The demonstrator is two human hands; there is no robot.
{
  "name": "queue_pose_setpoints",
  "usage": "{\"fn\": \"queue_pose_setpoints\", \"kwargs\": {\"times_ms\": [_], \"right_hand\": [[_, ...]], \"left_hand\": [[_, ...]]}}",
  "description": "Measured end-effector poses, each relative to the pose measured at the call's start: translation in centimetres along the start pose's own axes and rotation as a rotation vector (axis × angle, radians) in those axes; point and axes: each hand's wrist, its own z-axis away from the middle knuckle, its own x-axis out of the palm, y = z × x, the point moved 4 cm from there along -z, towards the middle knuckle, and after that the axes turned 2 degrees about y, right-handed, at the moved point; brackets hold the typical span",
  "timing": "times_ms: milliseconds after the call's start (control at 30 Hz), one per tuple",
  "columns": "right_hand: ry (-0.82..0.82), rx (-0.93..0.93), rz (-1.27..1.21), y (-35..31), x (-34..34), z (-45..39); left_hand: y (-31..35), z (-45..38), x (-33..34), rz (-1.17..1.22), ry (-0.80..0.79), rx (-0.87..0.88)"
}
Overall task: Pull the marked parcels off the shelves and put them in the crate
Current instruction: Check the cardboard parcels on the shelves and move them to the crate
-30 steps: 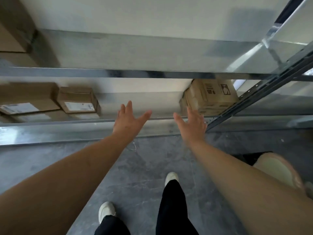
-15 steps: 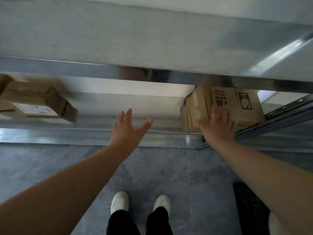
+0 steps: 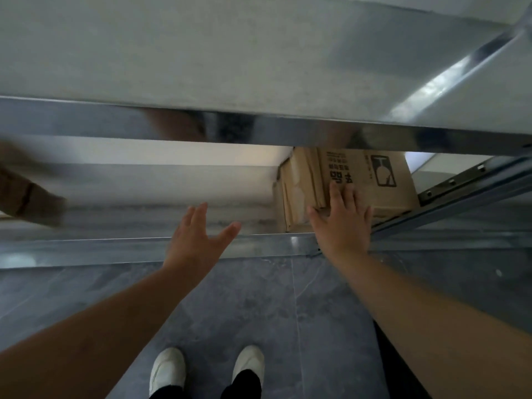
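A brown cardboard parcel [image 3: 371, 180] with black print and a glass symbol sits at the right end of the lower metal shelf [image 3: 144, 223]. My right hand [image 3: 344, 223] lies flat on the parcel's top near its front edge, fingers straight and spread. My left hand [image 3: 198, 237] hovers over the shelf's front edge, left of the parcel, fingers straight and thumb spread, touching nothing. The crate is out of sight.
An upper metal shelf [image 3: 259, 131] overhangs the parcel's back. Another brown box [image 3: 26, 194] shows blurred at the far left of the lower shelf. A perforated steel upright [image 3: 460, 182] runs right of the parcel. My white shoes [image 3: 169, 370] stand on grey floor tiles.
I have stepped closer to the shelf. My right hand went from in front of the parcel onto its top. The left hand stayed open beside it.
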Motion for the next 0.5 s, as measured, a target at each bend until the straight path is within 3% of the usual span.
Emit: {"fn": "queue_pose_setpoints", "kwargs": {"times_ms": [300, 500], "right_hand": [[0.015, -0.134, -0.026, -1.1, -0.5, 0.8], [0.069, -0.350, -0.197, -10.6, 1.0, 5.3]], "left_hand": [[4.4, -1.0, 0.8, 0.064, -0.025, 0.076], [3.7, -0.9, -1.8, 0.196, 0.098, 0.042]]}}
